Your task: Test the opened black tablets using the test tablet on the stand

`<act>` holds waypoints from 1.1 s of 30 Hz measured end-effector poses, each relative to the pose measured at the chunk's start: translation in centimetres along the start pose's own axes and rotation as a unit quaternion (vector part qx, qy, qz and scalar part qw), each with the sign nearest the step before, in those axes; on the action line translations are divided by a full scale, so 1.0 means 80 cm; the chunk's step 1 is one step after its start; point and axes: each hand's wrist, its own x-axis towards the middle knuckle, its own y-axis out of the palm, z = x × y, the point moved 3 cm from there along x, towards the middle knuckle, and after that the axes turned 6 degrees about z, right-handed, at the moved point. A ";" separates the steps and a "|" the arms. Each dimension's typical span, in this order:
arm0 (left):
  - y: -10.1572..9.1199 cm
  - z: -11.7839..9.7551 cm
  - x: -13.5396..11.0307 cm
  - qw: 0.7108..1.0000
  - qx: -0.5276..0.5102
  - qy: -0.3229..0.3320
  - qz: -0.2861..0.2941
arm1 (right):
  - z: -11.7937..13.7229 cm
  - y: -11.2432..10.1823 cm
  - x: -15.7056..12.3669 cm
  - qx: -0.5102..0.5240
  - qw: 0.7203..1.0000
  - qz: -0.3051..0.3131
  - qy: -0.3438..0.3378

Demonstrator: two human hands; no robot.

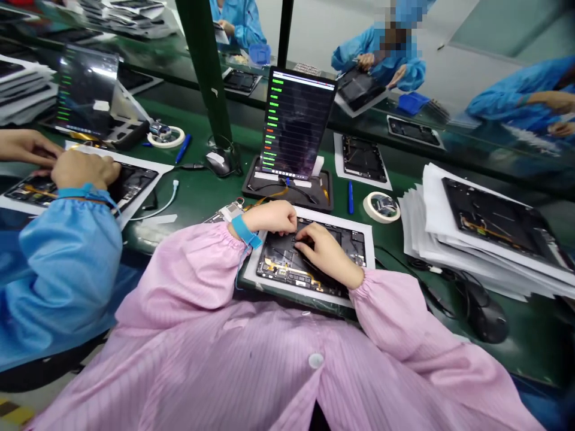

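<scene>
In front of me an opened tablet housing [279, 251], black with gold flex cables and small circuit parts along its near edge, lies on a white foam sheet [369, 238]. My left hand [275, 216], with a blue strap round the wrist, is over the housing's far left part, its fingers curled closed. Close beside it, my right hand [324, 246] reaches over the middle, thumb and forefinger bent towards each other in a pinch. Whatever either hand holds is too small or hidden to make out. A bare circuit board [227, 212] lies partly behind my left wrist.
Behind the housing stands a lit screen [296, 126] in a black stand [256, 184]. Rightward are a blue pen [350, 197], tape roll [381, 207], stacked sheets with housings [476, 233] and a mouse [485, 314]. A co-worker's blue sleeve [72, 257] is close on the left.
</scene>
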 end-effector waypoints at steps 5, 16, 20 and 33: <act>0.000 0.002 0.001 0.999 0.025 -0.006 0.039 | -0.010 0.012 0.012 0.022 0.999 -0.021 0.033; 0.009 0.004 0.003 0.995 -0.005 -0.018 0.096 | -0.010 0.012 0.005 0.039 0.998 -0.040 0.029; 0.010 0.003 0.002 0.995 -0.006 -0.022 0.100 | -0.010 0.012 0.004 0.035 0.998 -0.039 0.030; 0.006 -0.006 0.001 0.996 0.060 -0.002 0.072 | -0.009 0.012 0.005 0.024 0.999 -0.032 0.030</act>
